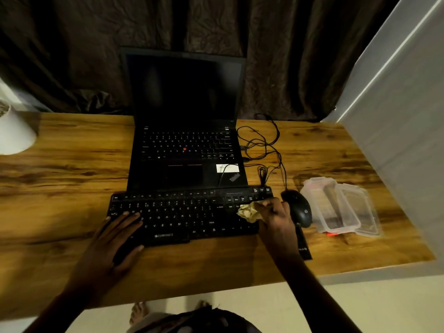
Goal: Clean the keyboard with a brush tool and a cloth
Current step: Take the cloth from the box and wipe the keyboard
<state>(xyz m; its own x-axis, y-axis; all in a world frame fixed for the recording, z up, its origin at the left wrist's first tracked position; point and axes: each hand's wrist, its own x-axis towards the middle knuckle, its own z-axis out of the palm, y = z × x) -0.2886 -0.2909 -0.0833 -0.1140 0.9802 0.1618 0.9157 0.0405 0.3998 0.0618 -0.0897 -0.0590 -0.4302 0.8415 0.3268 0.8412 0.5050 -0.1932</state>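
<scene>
The right hand (276, 219) gripped a crumpled cloth (247, 212), held against the right-hand keys of the keyboard (182, 212). The left hand (115, 239) lay flat, fingers extended, on the keyboard's left end. The keyboard sat on the table (72, 188), directly in front of the laptop (187, 150). The mouse (300, 207) lay just beside the right hand.

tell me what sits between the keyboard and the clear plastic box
A black mouse lies between the keyboard and the clear plastic box, in the head view.
</scene>
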